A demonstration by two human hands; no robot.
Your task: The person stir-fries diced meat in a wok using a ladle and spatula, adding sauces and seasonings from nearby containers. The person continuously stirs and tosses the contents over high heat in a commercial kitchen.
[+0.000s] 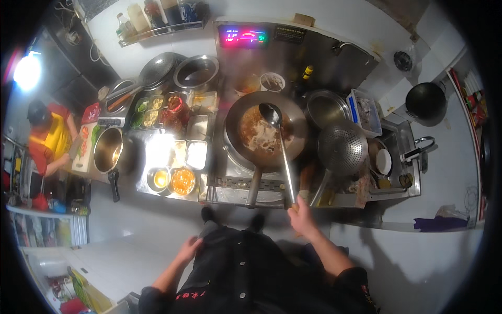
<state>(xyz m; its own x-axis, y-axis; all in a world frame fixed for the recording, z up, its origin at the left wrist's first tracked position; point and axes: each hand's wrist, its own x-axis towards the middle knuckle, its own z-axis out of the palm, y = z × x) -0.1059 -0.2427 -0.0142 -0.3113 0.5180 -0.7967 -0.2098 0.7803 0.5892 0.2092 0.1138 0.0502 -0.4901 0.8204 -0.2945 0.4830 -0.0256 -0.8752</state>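
Note:
My right hand point(301, 216) grips the wooden handle end of a long-handled metal ladle point(288, 168). The ladle's bowl is over the far part of a wok point(292, 145), which holds brown liquid with pale foam point(259, 135). The wok sits on the stove with its handle point(255, 188) towards me. By my hip, away from the counter, is my left hand point(191, 248); it seems to hold nothing, and its fingers are partly bent. A perforated metal strainer point(342, 147) lies right of the wok. Two bowls, one of orange sauce point(182, 181), one of yellow liquid point(160, 179), stand to the left.
A deep pot point(108, 151) stands on the left counter, its black handle over the edge. Beyond it a person point(53, 133) works at a cutting board point(84, 149). Seasoning trays point(198, 127) lie left of the stove. At the right are a metal basin point(328, 109) and a sink point(404, 157).

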